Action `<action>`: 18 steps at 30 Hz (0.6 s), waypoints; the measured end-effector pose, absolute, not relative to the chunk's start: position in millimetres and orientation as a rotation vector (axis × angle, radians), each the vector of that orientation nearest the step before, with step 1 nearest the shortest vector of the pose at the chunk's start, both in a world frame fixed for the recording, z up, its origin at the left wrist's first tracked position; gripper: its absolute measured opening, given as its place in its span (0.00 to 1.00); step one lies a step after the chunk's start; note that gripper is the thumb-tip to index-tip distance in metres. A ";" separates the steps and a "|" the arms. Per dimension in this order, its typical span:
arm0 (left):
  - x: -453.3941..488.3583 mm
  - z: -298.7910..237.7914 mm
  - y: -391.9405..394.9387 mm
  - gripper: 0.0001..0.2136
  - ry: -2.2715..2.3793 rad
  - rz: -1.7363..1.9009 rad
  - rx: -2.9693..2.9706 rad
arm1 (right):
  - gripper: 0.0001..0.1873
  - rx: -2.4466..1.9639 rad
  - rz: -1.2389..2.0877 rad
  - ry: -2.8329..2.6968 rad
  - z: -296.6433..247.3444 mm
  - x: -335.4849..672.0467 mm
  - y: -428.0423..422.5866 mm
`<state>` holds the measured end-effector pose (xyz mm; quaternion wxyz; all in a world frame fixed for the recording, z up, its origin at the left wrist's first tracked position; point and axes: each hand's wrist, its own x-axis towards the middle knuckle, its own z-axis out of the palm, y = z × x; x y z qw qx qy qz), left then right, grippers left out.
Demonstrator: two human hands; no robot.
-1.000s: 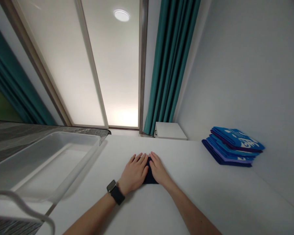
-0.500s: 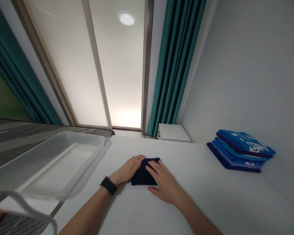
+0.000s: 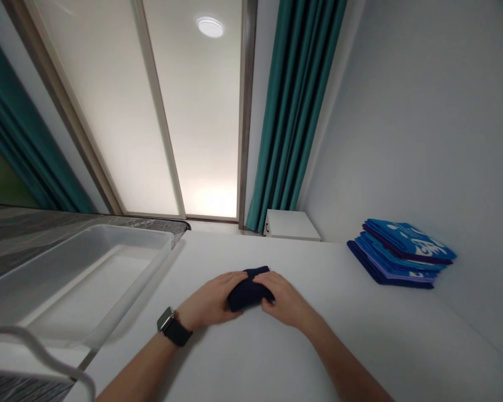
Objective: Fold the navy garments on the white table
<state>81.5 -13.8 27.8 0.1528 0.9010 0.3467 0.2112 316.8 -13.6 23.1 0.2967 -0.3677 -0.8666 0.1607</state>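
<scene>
A dark navy folded cloth (image 3: 250,292) is between my two hands at the middle of the white table (image 3: 235,357). Its near edge looks raised and its top bulges. My left hand (image 3: 212,298) grips the cloth's left end, thumb on the near side and fingers over the far side. At the right end, my right hand (image 3: 287,298) holds it the same way, fingers curled over the top and thumb at the near edge. A smartwatch (image 3: 174,326) with a black band is on my left wrist.
On the right of the table lies a stack of folded blue and purple cloths (image 3: 402,254) with white prints. A translucent plastic bin (image 3: 138,285) stands at the left. Beyond the table are a small white cabinet (image 3: 291,224) and teal curtains (image 3: 293,111).
Both hands lay flat on the cloth before; now their fingers are curled around its ends. The cloth has gone from flat to bunched and slightly lifted. The view has shifted a little.
</scene>
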 end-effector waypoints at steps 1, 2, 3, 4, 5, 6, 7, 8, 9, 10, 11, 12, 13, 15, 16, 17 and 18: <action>82.2 25.8 -11.4 0.31 0.999 0.649 2.553 | 0.27 -0.988 0.467 -2.262 22.8 318.7 -11.9; 83.5 24.8 -9.5 0.27 1.006 0.690 2.511 | 0.27 -0.999 0.509 -2.212 22.0 320.6 -10.1; 85.0 24.6 -8.2 0.24 1.018 0.731 2.455 | 0.26 -1.012 0.551 -2.151 20.7 322.3 -8.1; 86.8 25.0 -7.4 0.21 1.037 0.771 2.384 | 0.26 -1.030 0.591 -2.077 18.8 323.9 -6.0; 88.7 25.6 -7.1 0.20 1.059 0.812 2.297 | 0.25 -1.051 0.633 -1.992 16.6 325.2 -3.7; 90.7 26.2 -6.9 0.19 1.076 0.852 2.194 | 0.25 -1.070 0.682 -1.899 13.9 326.1 -1.5; 92.7 26.6 -6.8 0.20 1.086 0.894 2.072 | 0.26 -1.078 0.740 -1.806 11.0 326.4 0.7; 94.8 26.5 -6.7 0.21 1.086 0.933 1.935 | 0.28 -1.075 0.802 -1.720 7.9 325.9 2.7; 97.2 26.0 -6.6 0.22 1.077 0.961 1.792 | 0.30 -1.065 0.862 -1.650 4.9 324.8 4.3; 99.9 25.3 -6.6 0.23 1.064 0.980 1.652 | 0.31 -1.059 0.909 -1.598 2.1 323.0 5.6; 102.9 24.4 -6.7 0.24 1.050 0.988 1.527 | 0.32 -1.069 0.932 -1.557 -0.3 320.8 6.4; 106.0 23.5 -6.8 0.24 1.039 0.991 1.426 | 0.31 -1.097 0.930 -1.524 -2.4 318.5 6.8; 109.1 22.7 -7.1 0.25 1.035 0.991 1.352 | 0.31 -1.139 0.910 -1.493 -4.1 316.2 6.9; 114.3 21.3 -7.7 0.24 1.035 0.981 1.280 | 0.30 -1.223 0.871 -1.437 -6.6 312.7 6.6; 116.0 20.4 -7.8 0.24 1.041 0.978 1.278 | 0.30 -1.253 0.865 -1.418 -7.9 311.7 6.6; 117.0 19.2 -7.5 0.23 1.058 0.980 1.300 | 0.31 -1.277 0.870 -1.408 -9.3 311.1 6.8; 117.2 17.8 -6.8 0.23 1.092 0.987 1.352 | 0.33 -1.300 0.883 -1.403 -11.0 310.9 7.4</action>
